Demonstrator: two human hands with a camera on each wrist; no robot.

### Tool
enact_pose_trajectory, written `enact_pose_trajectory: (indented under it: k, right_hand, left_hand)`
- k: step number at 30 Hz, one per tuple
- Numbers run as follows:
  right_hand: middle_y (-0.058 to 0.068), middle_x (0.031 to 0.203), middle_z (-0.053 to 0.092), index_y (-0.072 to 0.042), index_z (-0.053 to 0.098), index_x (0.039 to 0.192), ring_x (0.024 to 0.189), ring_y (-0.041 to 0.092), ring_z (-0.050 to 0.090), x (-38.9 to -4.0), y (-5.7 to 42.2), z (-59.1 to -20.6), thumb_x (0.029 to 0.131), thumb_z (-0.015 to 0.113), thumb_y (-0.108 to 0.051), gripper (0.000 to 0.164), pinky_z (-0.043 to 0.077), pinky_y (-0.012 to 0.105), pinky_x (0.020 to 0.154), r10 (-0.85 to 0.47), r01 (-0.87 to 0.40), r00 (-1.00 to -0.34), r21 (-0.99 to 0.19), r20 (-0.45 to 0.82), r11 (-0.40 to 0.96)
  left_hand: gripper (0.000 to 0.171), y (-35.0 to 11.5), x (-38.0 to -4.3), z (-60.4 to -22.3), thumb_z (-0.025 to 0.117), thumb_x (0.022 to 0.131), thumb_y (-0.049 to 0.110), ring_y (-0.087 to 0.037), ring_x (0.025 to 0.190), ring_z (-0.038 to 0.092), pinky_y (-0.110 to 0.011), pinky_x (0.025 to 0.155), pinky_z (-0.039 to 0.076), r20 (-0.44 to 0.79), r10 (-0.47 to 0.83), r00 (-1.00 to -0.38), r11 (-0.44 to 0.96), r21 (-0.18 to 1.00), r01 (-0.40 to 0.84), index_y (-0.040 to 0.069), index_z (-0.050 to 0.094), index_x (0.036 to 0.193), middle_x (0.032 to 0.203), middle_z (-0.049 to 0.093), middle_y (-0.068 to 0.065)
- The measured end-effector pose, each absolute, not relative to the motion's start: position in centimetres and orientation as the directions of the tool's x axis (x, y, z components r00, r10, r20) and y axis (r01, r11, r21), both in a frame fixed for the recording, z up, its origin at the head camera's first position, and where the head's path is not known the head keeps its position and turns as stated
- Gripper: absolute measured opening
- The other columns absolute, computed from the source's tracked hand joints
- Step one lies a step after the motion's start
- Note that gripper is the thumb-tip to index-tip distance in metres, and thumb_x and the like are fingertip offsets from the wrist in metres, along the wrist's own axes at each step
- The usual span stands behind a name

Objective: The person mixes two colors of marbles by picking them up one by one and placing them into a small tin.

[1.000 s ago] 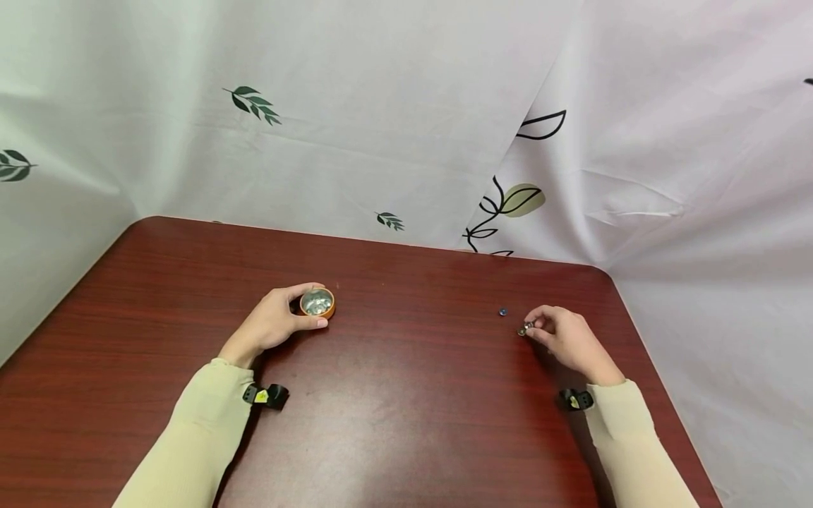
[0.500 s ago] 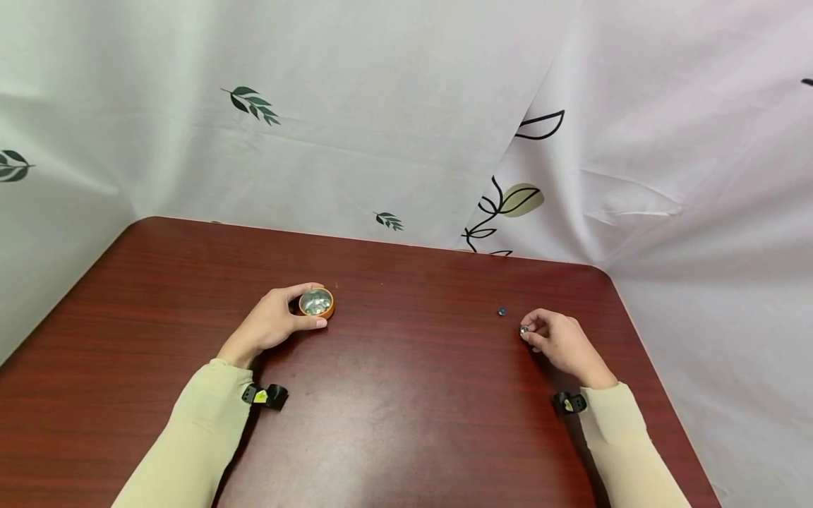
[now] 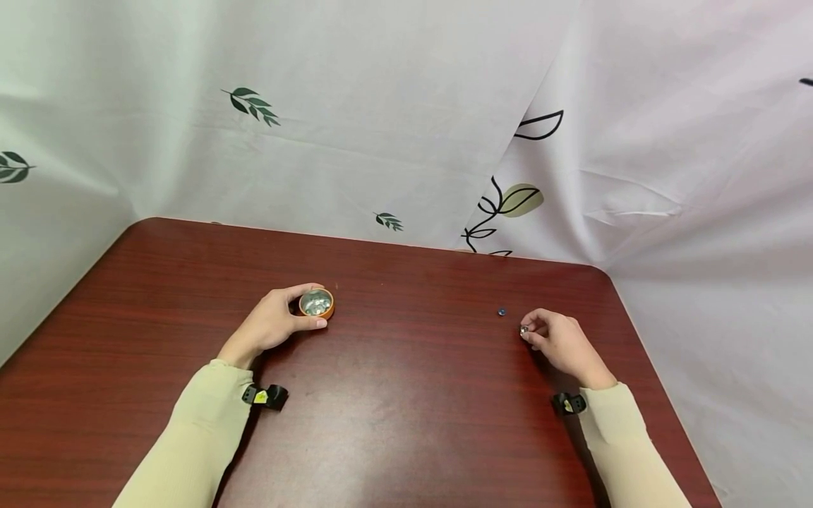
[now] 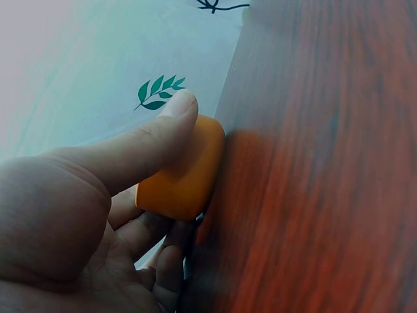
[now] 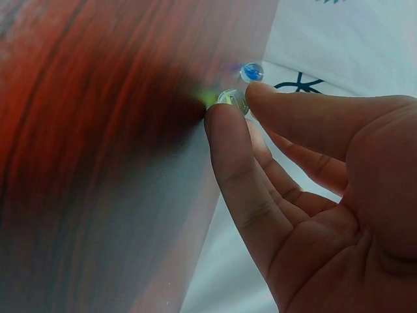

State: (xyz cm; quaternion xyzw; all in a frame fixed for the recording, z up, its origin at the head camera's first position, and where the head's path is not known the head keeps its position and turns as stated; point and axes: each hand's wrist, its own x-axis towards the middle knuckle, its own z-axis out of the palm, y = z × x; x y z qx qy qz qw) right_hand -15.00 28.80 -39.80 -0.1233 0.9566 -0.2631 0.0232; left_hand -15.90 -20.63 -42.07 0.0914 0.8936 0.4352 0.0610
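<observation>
My left hand (image 3: 274, 319) grips a small round orange bowl (image 3: 331, 312) on the left part of the table, thumb on the near side and a finger on the far side. Shiny, glassy contents fill its silvery inside in the head view. In the left wrist view the thumb presses the smooth orange wall (image 4: 182, 186), low against the tabletop. To the right, my right hand (image 3: 562, 344) pinches a clear glass marble (image 5: 232, 100) with a greenish-yellow tint between thumb and fingertip. A blue glass marble (image 3: 502, 312) lies on the table just beyond those fingertips.
The reddish-brown wooden table (image 3: 394, 395) has rounded far corners. A pale curtain with a leaf print (image 3: 356, 141) hangs along its back and sides. Both wrists carry black camera bands (image 3: 267, 396).
My right hand has shifted slightly left and its fingertips have closed in around the marble, which earlier showed more openly at their tips. My left hand and the bowl have stayed put.
</observation>
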Motion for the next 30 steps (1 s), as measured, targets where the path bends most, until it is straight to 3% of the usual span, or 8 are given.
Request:
enact_pose_trajectory:
  k: [30]
  right_hand:
    - [0.000,0.085,0.068,-0.007,0.069,0.097,0.075,0.015,0.063,-15.06,28.17,-39.18,0.089,0.074,-0.001,0.012,0.049,0.029,0.060,-0.253,-0.261,-0.964,-0.457,0.080,0.850]
  left_hand:
    - [0.065,-20.76,-15.94,-42.13,0.085,0.083,0.028,-0.032,0.116,0.059,-0.050,0.096,0.043,-0.055,0.213,-0.975,0.604,0.792,0.087,0.010,0.059,0.140,0.125,0.066,-0.015]
